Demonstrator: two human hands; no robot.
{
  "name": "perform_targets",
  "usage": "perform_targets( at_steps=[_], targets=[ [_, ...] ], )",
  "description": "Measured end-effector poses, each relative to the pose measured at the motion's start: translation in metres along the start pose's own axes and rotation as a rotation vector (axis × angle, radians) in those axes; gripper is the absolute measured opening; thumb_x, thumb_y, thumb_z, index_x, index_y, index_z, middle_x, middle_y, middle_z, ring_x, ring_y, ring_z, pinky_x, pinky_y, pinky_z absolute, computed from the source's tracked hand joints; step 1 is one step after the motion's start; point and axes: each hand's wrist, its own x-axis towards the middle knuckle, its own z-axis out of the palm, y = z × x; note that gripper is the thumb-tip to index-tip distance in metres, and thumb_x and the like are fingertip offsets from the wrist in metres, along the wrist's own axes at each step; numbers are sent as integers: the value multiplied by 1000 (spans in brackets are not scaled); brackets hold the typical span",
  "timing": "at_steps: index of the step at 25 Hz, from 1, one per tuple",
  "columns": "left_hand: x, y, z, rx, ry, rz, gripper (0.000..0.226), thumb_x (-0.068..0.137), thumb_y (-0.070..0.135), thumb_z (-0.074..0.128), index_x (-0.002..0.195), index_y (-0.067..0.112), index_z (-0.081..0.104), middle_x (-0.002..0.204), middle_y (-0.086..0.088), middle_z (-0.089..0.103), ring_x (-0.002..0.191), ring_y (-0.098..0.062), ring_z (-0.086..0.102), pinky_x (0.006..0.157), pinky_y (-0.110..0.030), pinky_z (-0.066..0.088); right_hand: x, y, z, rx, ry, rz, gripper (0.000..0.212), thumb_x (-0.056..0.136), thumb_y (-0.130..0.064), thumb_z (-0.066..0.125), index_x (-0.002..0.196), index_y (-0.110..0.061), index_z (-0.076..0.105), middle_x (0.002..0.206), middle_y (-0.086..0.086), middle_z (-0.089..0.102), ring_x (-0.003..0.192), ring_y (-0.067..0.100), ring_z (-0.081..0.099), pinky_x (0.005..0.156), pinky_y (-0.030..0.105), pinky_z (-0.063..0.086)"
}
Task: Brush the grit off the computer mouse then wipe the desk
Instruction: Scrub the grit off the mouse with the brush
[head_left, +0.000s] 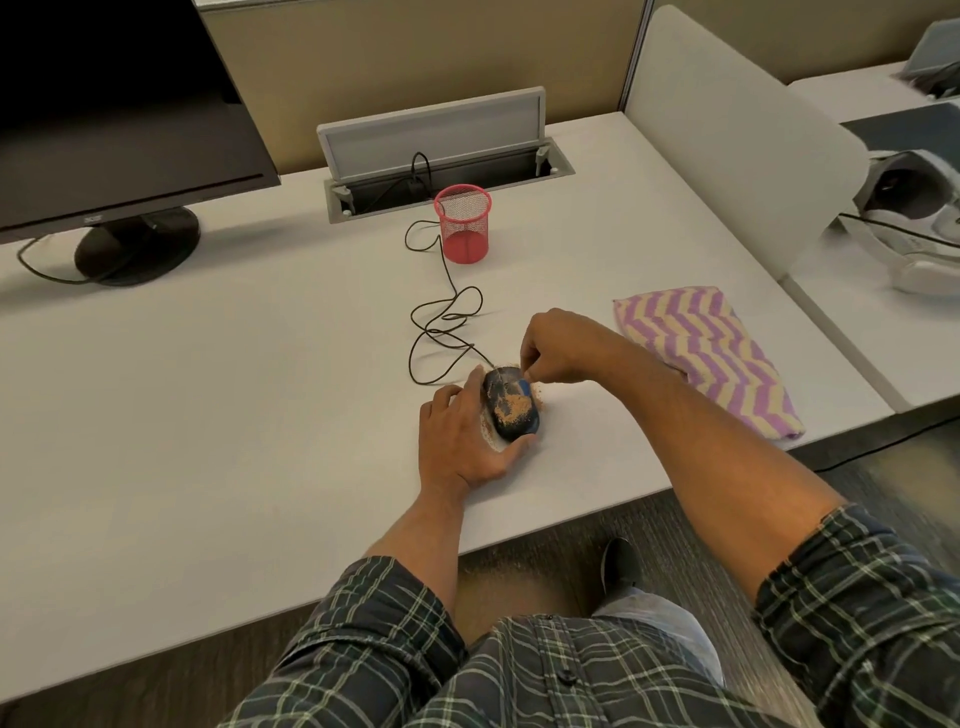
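Mouse (510, 406) inside left hand's (464, 439) grip

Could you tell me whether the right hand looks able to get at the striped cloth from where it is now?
Probably yes. The right hand is at the mouse, and the striped cloth lies just to its right on the desk with nothing between them.

A beige partition wall (415, 57) backs the white surface (208, 415), and a white divider panel (727, 156) stands along its right edge. A neighbouring desk (852, 332) lies beyond. Below the near edge runs dark wood-grain floor (701, 545).
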Motion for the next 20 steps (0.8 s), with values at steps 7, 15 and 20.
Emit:
perform_targets(
  at_steps=[7,15,20],
  targets=[
    [0,0,-2,0,-2,4,110,68,88,61,152,19,40,134,-2,62,123,-25,50,100,-40,40,-5,16,-5,84,148,55,11,79,-21,72,86,-23,81,76,-10,72,72,12,64,64,27,51],
    [0,2,-1,-25,11,6,106,66,88,60,147,22,43,125,1,64,116,-23,51,96,-38,40,-9,6,15,131,114,53,13,80,-23,72,90,-21,80,85,-4,75,77,15,65,68,28,53],
    [0,2,-1,-29,15,10,105,65,89,60,145,22,43,123,2,65,115,-22,50,93,-37,40,-7,2,17,106,144,74,14,78,-20,72,89,-22,80,84,-3,75,76,17,65,65,27,49]
  ],
)
